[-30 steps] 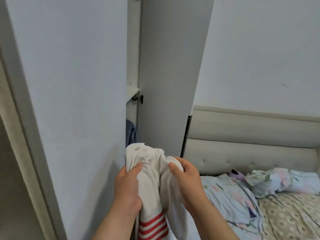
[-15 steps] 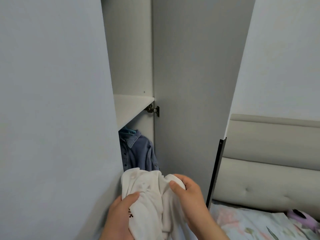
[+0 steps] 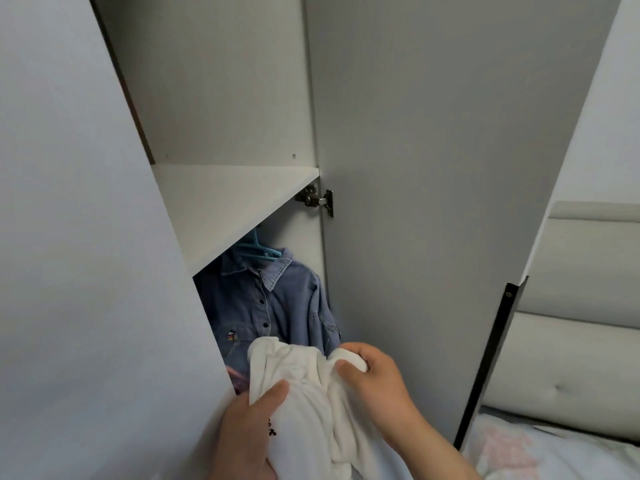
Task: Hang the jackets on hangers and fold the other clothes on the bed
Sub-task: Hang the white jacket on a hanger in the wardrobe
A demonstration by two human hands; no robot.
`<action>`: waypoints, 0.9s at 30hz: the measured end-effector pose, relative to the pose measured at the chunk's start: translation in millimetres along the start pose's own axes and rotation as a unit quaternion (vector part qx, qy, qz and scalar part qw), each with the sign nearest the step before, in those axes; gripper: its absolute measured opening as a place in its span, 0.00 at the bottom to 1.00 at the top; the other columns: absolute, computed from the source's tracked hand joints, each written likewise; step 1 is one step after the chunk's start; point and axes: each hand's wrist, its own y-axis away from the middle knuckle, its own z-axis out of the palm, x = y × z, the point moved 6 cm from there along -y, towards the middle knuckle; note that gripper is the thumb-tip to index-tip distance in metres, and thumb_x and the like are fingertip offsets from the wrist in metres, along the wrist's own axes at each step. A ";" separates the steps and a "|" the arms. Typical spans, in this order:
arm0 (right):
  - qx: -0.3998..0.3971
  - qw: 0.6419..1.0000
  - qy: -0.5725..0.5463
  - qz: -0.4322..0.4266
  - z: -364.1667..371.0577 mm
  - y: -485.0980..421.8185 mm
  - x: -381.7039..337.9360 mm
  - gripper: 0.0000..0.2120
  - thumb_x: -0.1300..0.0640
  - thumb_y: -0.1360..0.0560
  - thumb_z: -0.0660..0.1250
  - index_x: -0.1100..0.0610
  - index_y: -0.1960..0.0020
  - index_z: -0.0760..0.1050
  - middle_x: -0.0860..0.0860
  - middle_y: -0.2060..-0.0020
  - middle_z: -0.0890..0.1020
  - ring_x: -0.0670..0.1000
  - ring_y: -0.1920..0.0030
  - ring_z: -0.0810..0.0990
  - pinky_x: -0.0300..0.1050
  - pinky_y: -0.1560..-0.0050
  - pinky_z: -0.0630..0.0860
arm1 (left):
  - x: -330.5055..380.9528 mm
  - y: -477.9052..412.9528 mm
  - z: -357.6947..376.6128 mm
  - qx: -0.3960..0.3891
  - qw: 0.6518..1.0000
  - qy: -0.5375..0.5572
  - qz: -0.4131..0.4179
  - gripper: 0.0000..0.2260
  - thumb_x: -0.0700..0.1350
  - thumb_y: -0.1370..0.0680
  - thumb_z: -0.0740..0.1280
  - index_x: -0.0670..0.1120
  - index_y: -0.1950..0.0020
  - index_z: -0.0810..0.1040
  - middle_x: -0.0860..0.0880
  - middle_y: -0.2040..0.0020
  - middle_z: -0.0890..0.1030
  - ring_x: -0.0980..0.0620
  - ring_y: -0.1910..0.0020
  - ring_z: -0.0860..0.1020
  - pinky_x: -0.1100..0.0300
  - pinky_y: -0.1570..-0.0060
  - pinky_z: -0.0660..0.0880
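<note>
While both hands were up at the open wardrobe, the white garment (image 3: 311, 393) sat bunched between them, left hand (image 3: 249, 431) gripping it low, right hand (image 3: 377, 379) with fingers (image 3: 363, 353) curled round a fold. The left door (image 3: 86, 271) blocked most of the inside. Behind the cloth a denim jacket (image 3: 277, 306) hung on a blue hanger (image 3: 261, 251) under the shelf (image 3: 225, 199). Dark print (image 3: 272, 427) on the white fabric was too small to read. Floral bed (image 3: 554, 455) and padded headboard (image 3: 571, 341) sat off right.
</note>
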 end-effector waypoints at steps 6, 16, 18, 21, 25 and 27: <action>-0.043 0.999 0.001 -0.004 22.4 -46.1 42.1 0.10 0.62 0.26 0.69 0.46 0.57 0.81 0.41 0.55 0.83 0.39 0.56 0.80 0.32 0.55 0.74 | -36.8 -36.7 6.3 0.120 0.992 0.036 0.021 0.11 0.38 0.29 0.76 0.44 0.47 0.84 0.46 0.55 0.86 0.43 0.52 0.84 0.49 0.47 0.78; -0.101 0.990 0.094 -0.014 53.5 -106.3 74.4 0.10 0.59 0.23 0.70 0.53 0.42 0.80 0.46 0.47 0.80 0.42 0.47 0.78 0.36 0.41 0.72 | -57.4 -62.9 14.0 0.168 0.978 0.126 0.002 0.10 0.43 0.22 0.68 0.45 0.41 0.79 0.44 0.56 0.86 0.47 0.60 0.85 0.60 0.68 0.79; -0.100 0.988 0.107 -0.056 63.6 -108.8 64.4 0.10 0.58 0.23 0.70 0.53 0.42 0.80 0.42 0.49 0.77 0.36 0.50 0.75 0.26 0.47 0.67 | -60.2 -67.9 12.7 0.165 0.977 0.131 -0.009 0.13 0.45 0.21 0.67 0.44 0.38 0.78 0.42 0.52 0.85 0.44 0.56 0.85 0.58 0.67 0.80; -0.136 0.986 0.050 -0.079 87.4 -109.0 42.1 0.07 0.59 0.23 0.71 0.52 0.47 0.82 0.43 0.52 0.81 0.41 0.51 0.79 0.32 0.46 0.72 | -64.7 -72.8 13.0 0.158 0.981 0.115 -0.004 0.13 0.44 0.21 0.67 0.43 0.37 0.78 0.43 0.55 0.85 0.50 0.62 0.85 0.64 0.73 0.77; -0.219 0.972 0.002 -0.087 130.3 -102.7 14.9 0.06 0.56 0.24 0.72 0.55 0.48 0.83 0.45 0.57 0.85 0.41 0.55 0.82 0.37 0.47 0.77 | -74.3 -80.5 14.6 0.155 0.985 0.070 0.006 0.13 0.36 0.20 0.64 0.38 0.36 0.77 0.43 0.49 0.85 0.55 0.60 0.83 0.71 0.70 0.75; -0.270 0.956 0.057 -0.099 152.7 -98.8 8.3 0.10 0.51 0.25 0.72 0.56 0.49 0.83 0.48 0.56 0.85 0.45 0.53 0.83 0.42 0.44 0.78 | -78.7 -83.4 12.9 0.148 0.987 0.056 0.010 0.12 0.33 0.20 0.62 0.37 0.38 0.77 0.45 0.48 0.83 0.61 0.60 0.82 0.75 0.69 0.73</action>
